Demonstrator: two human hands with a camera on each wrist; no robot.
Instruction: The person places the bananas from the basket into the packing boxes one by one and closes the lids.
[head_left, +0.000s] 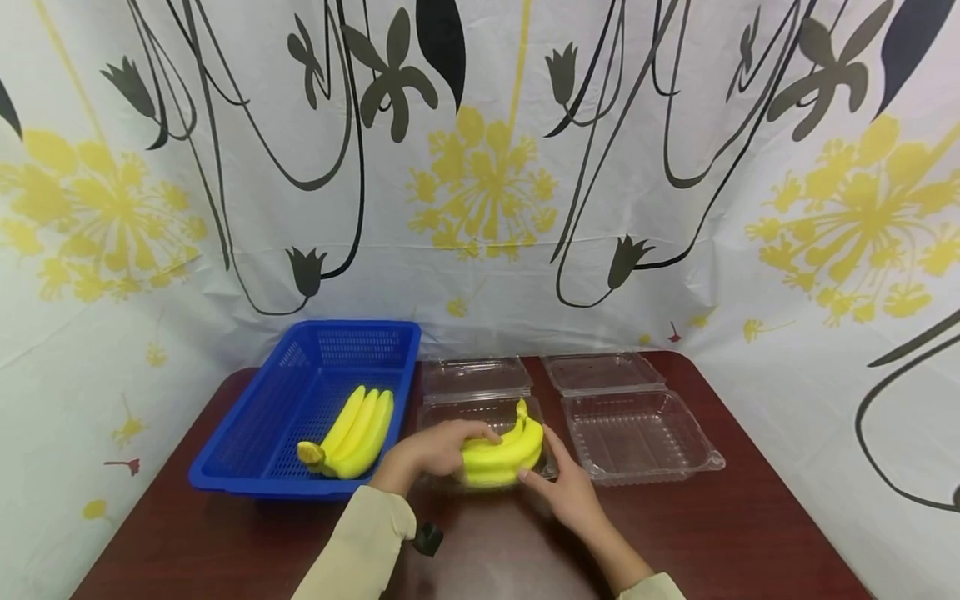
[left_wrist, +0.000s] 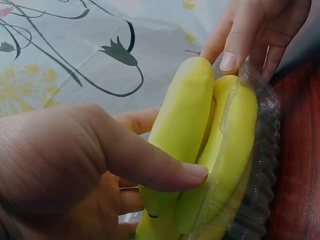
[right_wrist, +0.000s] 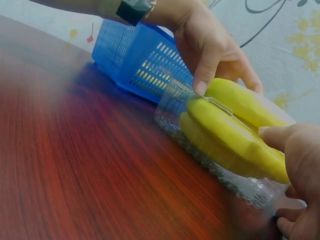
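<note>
A bunch of yellow bananas [head_left: 504,457] sits in the base of a clear plastic clamshell box [right_wrist: 170,107], whose lid lies folded back. My left hand [head_left: 437,448] holds the bunch's left end, thumb over the front and fingers behind, as the left wrist view shows. At the other end, my right hand [head_left: 572,493] grips the bananas between thumb and fingers, close to the box wall. In the left wrist view the bananas [left_wrist: 185,120] press along the clear front wall. The fingers' undersides are partly hidden.
To the left stands a blue perforated basket [head_left: 258,486] with another banana bunch [head_left: 363,433] in it. A second clear clamshell box [head_left: 637,433] lies open at the right. Everything rests on a dark red wooden table [head_left: 720,533], with a patterned cloth [head_left: 480,292] behind.
</note>
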